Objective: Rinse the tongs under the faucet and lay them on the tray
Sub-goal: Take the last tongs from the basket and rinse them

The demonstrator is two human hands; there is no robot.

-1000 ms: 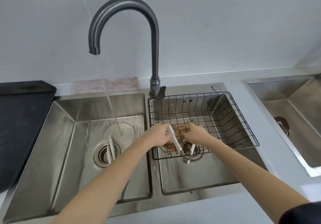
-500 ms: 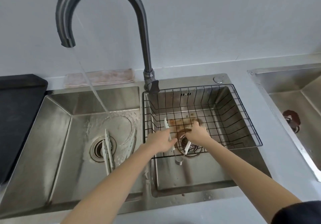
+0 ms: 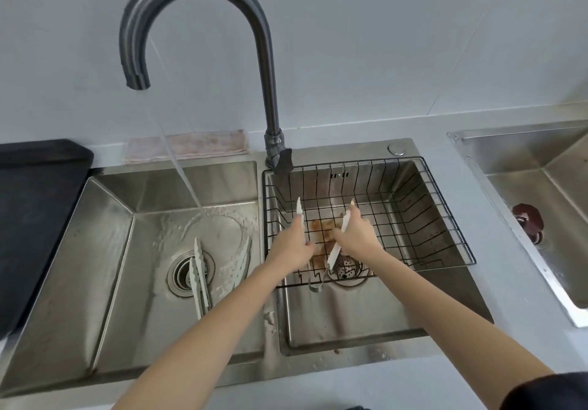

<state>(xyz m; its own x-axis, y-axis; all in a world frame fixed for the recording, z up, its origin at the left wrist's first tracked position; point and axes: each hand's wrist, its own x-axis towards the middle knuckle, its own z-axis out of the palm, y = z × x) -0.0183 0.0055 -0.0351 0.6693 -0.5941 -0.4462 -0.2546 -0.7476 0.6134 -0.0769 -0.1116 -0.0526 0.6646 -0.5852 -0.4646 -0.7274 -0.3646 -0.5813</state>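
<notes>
Over the black wire rack point(image 3: 445, 218) in the right basin, both my hands hold one pair of white tongs point(image 3: 337, 250). My left hand point(image 3: 294, 245) grips one arm, whose tip points up at the rack's left side. My right hand point(image 3: 356, 234) grips the other arm. The tongs' metal hinge hangs just past the rack's near edge. The grey faucet point(image 3: 267, 75) runs a stream of water into the left basin point(image 3: 95, 250). Two more white tongs point(image 3: 199, 269) lie in that basin by the drain.
A black tray point(image 3: 35, 218) sits on the counter left of the sink. A pinkish cloth point(image 3: 187, 145) lies behind the left basin. Another steel sink point(image 3: 541, 186) with a dark red object stands at the right.
My hands have spread the tongs' arms apart and lifted their tips higher over the rack. The view has shifted closer and to the left.
</notes>
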